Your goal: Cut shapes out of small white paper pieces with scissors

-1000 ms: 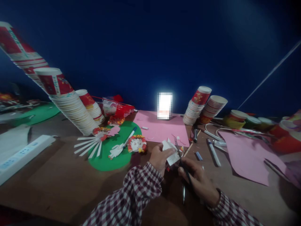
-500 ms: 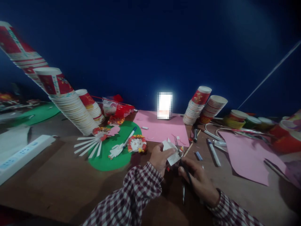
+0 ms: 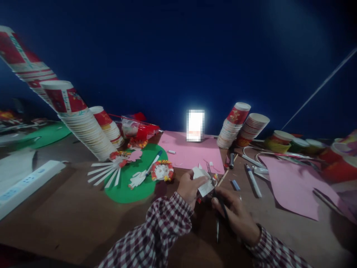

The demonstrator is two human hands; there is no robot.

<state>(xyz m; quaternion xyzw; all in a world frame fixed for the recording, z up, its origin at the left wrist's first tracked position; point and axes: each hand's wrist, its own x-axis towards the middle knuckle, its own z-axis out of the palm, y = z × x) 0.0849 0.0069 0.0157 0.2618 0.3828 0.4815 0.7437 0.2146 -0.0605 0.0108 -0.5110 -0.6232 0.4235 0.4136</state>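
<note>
My left hand [image 3: 187, 187] is closed on a small piece of white paper [image 3: 201, 183], thumb lying across its face. Close to the paper's right edge, my right hand [image 3: 237, 213] grips a pair of scissors [image 3: 224, 210] by the dark handle. The blades meet the paper's edge, but how far they are apart is too dim to tell. Left of my hands, a round paper flower [image 3: 162, 171] with a red and yellow border lies at the edge of a green sheet [image 3: 122, 195]. A white hand-shaped cutout [image 3: 137, 179] and a blue-capped marker [image 3: 153, 162] rest on that sheet.
Tall stacks of paper cups [image 3: 83, 130] lean at the left; shorter cup stacks [image 3: 228, 130] stand back right. A bright, blurred-out screen [image 3: 195, 125] stands behind a pink sheet [image 3: 192, 156]. Another pink sheet [image 3: 292, 190], a white marker [image 3: 254, 182] and a power strip [image 3: 30, 182] lie around.
</note>
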